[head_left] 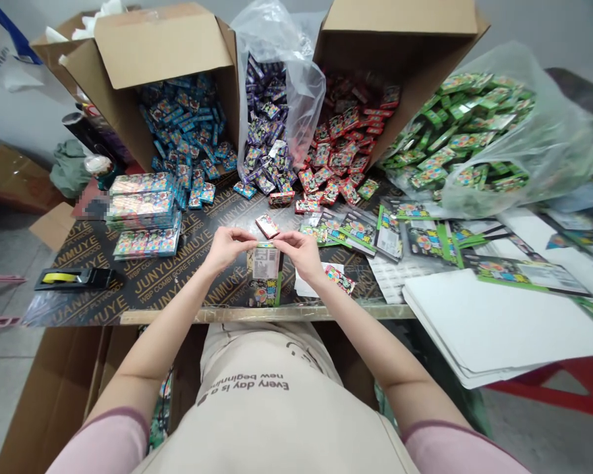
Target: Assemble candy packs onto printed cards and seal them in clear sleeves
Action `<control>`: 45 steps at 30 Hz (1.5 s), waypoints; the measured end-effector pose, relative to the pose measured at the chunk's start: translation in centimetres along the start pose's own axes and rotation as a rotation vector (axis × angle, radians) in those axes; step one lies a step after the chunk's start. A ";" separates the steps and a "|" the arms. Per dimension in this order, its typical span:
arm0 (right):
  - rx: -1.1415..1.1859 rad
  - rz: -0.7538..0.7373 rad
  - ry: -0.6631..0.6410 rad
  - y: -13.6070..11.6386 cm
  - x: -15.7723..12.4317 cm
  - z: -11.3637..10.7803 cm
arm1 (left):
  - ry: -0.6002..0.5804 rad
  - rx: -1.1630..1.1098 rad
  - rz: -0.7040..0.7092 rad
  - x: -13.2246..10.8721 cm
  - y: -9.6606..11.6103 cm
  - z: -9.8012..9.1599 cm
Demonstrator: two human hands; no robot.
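My left hand [226, 244] and my right hand [301, 251] both pinch the top edge of a clear flat packet [265, 275] with a green printed card inside. The packet lies on the dark plywood table [178, 276], close to the front edge. Both hands have their fingers curled together on the packet's upper corners. A small red packet [267, 225] lies just beyond my fingers. A red and white packet [340, 278] rests to the right of my right wrist.
At the back, an open box of blue packets [188, 135], a bag of purple ones [267, 131], a box of red ones [346, 141] and a bag of green ones [464, 125]. Stacked filled packs [145, 214] and a tape dispenser [74, 278] sit left; white sheets [494, 322] sit right.
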State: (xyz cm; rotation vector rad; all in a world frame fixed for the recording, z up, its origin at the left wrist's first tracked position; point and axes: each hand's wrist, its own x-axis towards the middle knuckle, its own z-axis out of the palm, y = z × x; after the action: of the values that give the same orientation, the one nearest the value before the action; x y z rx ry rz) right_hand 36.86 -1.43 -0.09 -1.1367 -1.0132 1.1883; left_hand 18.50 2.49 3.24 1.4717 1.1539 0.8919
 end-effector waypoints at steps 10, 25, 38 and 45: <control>-0.040 -0.045 -0.040 -0.4 -0.3 -0.4 | -0.079 0.227 0.095 -0.1 1.3 -0.4; -0.726 -0.275 -0.003 1.2 -2.0 -7.7 | -0.136 0.666 0.670 -2.5 0.2 0.7; -1.173 0.101 -0.076 5.3 -0.5 -13.8 | -0.056 0.611 0.600 -3.0 -0.1 1.2; -1.159 0.060 -0.105 4.7 -1.5 -14.3 | -0.016 0.680 0.686 -3.2 -0.5 1.6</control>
State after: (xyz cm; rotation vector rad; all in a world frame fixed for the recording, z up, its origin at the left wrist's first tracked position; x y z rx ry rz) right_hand 49.97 -4.41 -7.04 -1.9913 -1.8479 0.6417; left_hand 19.04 -0.96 2.59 2.5199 0.9855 0.9706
